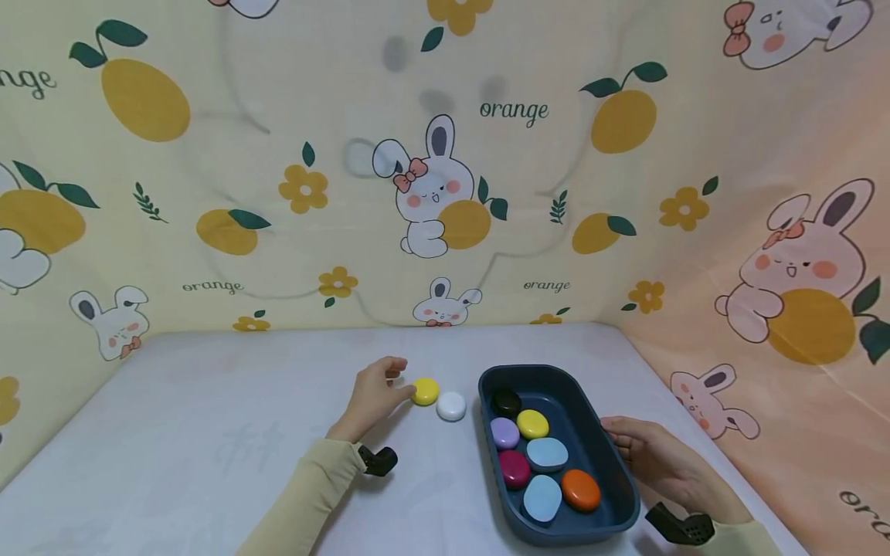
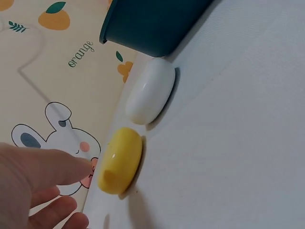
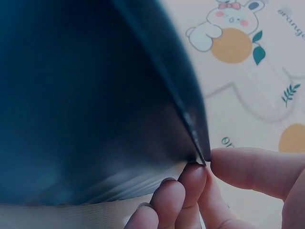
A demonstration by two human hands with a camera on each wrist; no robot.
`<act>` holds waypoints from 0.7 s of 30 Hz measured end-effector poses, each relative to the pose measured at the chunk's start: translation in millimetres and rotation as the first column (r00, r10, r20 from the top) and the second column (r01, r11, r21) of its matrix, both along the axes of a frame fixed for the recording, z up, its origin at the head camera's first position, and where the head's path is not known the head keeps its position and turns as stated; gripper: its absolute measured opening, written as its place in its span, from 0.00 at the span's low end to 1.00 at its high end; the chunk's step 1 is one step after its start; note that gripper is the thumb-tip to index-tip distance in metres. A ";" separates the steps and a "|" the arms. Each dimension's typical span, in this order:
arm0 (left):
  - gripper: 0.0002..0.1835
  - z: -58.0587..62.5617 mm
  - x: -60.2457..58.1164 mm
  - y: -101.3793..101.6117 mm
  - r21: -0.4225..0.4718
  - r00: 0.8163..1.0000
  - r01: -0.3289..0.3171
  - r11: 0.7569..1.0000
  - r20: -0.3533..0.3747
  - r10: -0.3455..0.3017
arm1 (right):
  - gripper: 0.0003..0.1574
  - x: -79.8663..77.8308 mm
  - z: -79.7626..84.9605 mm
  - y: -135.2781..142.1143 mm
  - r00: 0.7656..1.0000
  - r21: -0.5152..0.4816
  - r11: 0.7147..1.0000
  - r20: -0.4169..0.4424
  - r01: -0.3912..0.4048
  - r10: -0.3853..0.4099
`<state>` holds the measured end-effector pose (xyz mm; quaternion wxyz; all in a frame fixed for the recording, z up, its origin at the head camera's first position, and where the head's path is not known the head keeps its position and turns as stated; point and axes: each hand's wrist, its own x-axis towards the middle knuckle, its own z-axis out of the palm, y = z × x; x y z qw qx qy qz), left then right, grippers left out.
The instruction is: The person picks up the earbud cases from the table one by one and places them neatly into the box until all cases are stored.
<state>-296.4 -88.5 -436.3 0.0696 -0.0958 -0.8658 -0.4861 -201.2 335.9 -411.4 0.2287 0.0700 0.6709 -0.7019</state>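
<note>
A glossy yellow rounded piece (image 1: pixel 426 391) lies on the table beside a white rounded piece (image 1: pixel 452 406). My left hand (image 1: pixel 375 395) is just left of the yellow piece, its thumb tip close to that piece's side and its other fingers loosely bent. Nothing sits between those fingers in the left wrist view. On the right stands a dark blue tray (image 1: pixel 584 401) with several coloured pieces inside. My right hand (image 1: pixel 657 455) pinches the tray's right rim (image 3: pixel 190 124), thumb above and fingertips beneath.
Inside the tray are a black piece (image 1: pixel 506 403), a yellow one, a lilac one (image 1: pixel 504 433), a crimson one (image 1: pixel 514 469), two light blue ones and an orange one (image 1: pixel 580 490). A patterned cloth (image 1: pixel 306 255) rises behind the white table (image 1: pixel 174 432) and along its right side.
</note>
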 end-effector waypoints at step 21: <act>0.23 -8.9 1.9 5.5 -0.020 0.999 0.032 0.999 0.024 -0.032 | 0.18 -0.1 -0.1 0.4 1.000 -0.015 1.000 0.000 -0.019 0.019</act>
